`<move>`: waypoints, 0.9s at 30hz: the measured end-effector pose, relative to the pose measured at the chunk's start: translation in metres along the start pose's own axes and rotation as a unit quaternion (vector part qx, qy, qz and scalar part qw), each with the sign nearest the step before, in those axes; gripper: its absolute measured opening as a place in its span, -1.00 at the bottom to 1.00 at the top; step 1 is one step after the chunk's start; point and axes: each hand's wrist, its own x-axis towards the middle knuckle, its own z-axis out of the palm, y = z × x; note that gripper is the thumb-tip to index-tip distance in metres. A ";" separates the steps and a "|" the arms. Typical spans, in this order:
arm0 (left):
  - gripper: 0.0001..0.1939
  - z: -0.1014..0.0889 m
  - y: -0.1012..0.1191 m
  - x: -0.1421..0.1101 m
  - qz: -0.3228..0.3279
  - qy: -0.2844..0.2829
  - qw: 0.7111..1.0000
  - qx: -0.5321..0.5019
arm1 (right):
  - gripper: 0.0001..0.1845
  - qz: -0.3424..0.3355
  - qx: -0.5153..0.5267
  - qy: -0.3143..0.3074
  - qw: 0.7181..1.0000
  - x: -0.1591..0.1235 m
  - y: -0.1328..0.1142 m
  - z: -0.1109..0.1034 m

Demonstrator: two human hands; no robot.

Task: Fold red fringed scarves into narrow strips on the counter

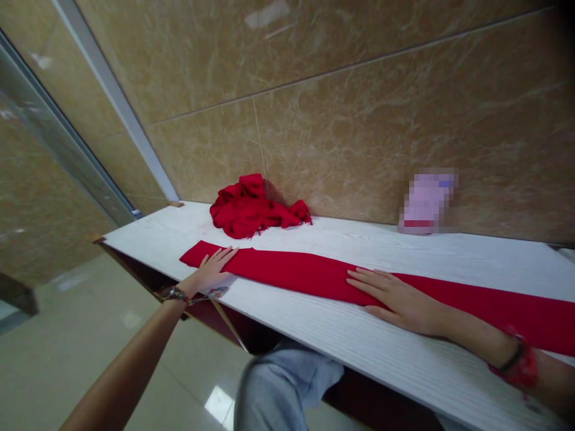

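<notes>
A long red scarf [287, 269] lies folded into a narrow flat strip along the white table, running out of view at the right. Near its left end, my left hand [214, 268] rests on it with fingers stretched out. My right hand [395, 299] lies flat on the middle stretch, its fingers extended over the cloth and its palm toward the front edge. Behind the strip, a second red scarf [247, 206] with fringed ends sits in a crumpled heap against the wall.
The white table [359, 239] backs onto a brown marbled wall [314, 131]. A blurred-out pink item [426, 203] leans on the wall at the right. My knee in grey-blue trousers [287, 383] is under the table's front edge. Tiled floor [112, 335] shows at the lower left.
</notes>
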 end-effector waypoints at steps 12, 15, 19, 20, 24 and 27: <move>-0.04 -0.016 -0.069 -0.009 -0.186 0.104 0.889 -0.406 | -0.37 0.040 0.003 -0.015 0.999 -0.034 -0.002 -0.012; -0.23 -0.027 -0.061 -0.009 -0.146 0.103 0.848 -0.499 | -0.37 -0.007 0.008 0.002 1.000 0.004 -0.025 -0.014; -0.37 -0.036 -0.040 -0.011 -0.016 0.078 0.813 -0.577 | -0.34 -0.072 0.017 0.013 0.997 0.066 -0.056 -0.009; -0.38 -0.035 -0.036 -0.012 0.020 0.059 0.816 -0.575 | -0.33 -0.081 0.022 0.011 0.996 0.079 -0.060 -0.005; -0.23 -0.024 -0.032 -0.014 0.092 0.052 0.865 -0.490 | -0.35 -0.076 0.043 0.008 0.996 0.107 -0.064 0.011; -0.17 -0.014 -0.039 -0.008 0.054 0.123 0.878 -0.460 | -0.40 -0.069 0.050 0.026 0.996 0.107 -0.061 0.018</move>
